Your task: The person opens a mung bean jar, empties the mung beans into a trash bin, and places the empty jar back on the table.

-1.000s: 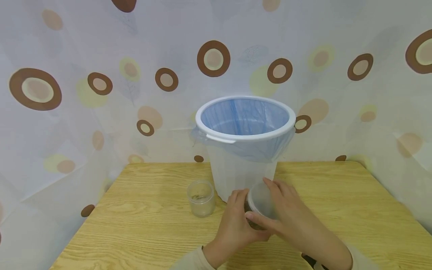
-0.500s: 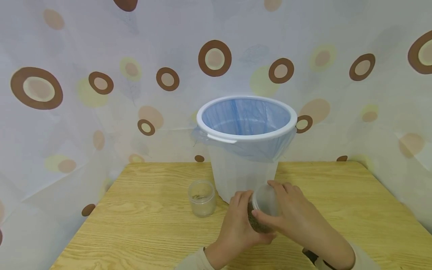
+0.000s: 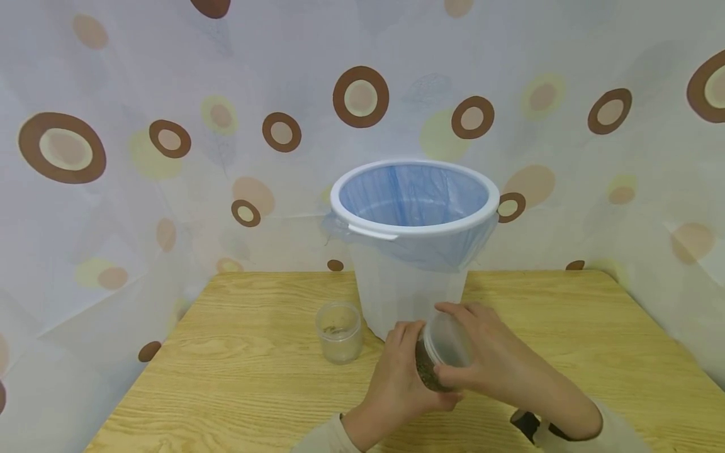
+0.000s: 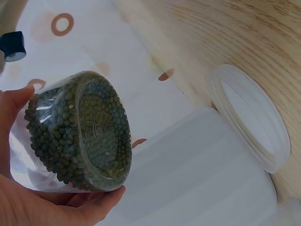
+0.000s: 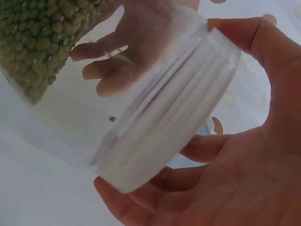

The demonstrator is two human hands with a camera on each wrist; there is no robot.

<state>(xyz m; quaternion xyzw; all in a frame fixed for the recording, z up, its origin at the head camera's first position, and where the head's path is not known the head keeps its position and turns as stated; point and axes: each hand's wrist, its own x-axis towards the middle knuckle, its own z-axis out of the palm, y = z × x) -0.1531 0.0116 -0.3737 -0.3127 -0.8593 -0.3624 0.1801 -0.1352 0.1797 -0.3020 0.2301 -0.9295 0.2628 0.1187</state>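
Observation:
My left hand (image 3: 396,371) grips a clear plastic jar (image 4: 82,134) partly filled with green mung beans. The jar is tilted, its mouth toward my right hand (image 3: 487,355). That hand holds the translucent white lid (image 3: 449,340) at the jar's mouth, thumb on one side and fingers around the other. In the right wrist view the lid (image 5: 174,113) sits at the jar's rim, and the mung beans (image 5: 42,42) lie away from it. A second clear jar (image 3: 340,346), with a few small bits inside, stands uncovered on the table to the left.
Behind my hands stands a white bin (image 3: 391,289) lined with a blue bag (image 3: 419,195). The wooden table (image 3: 243,371) reaches back to a patterned curtain (image 3: 294,75). A round translucent plastic piece (image 4: 256,117) shows beside the bin in the left wrist view.
Both hands and the tilted jar have shifted slightly to the right. My right hand has turned around the lid, its thumb lower and its fingertips farther left than half a second ago.

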